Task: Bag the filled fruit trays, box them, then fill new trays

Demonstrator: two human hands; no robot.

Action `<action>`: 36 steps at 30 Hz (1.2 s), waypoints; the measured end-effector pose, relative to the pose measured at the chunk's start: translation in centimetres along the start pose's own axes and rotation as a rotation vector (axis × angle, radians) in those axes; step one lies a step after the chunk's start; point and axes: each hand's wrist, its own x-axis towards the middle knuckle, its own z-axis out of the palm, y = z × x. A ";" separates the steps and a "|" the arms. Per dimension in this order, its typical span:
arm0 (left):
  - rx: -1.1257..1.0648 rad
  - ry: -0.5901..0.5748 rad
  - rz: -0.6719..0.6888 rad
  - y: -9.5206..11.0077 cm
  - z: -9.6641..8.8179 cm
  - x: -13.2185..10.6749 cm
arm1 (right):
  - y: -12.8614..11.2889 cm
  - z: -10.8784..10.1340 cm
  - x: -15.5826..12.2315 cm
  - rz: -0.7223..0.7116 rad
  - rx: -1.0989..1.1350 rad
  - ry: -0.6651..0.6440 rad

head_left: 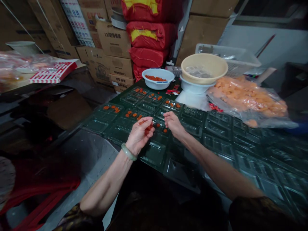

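1. Nearest, the left forearm wears a jade bangle; the left hand curls around small orange pieces just above a dark green blister tray.
2. The right hand bunches its fingers over the tray; whether it grasps anything, I cannot tell.

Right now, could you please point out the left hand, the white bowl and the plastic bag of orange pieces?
Left hand [139, 136]: head view, on the back of the hand.
White bowl [157, 84]: head view, on its outer wall.
Plastic bag [247, 96]: head view, on its middle.
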 end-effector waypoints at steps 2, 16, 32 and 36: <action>-0.028 0.016 0.000 -0.1 0.1 0.0 | 0.2 0.8 0.2 0.068 0.195 0.044; 0.048 -0.141 -0.042 -0.7 1.2 1.2 | -1.4 -3.9 -3.7 -0.109 -0.370 -0.156; 0.001 -0.043 -0.030 0.9 0.6 1.4 | 0.4 -2.7 -1.3 -0.066 -0.260 -0.141; 0.094 -0.098 0.025 1.3 -0.2 1.4 | -0.3 -0.9 -0.3 -0.055 -0.449 -0.180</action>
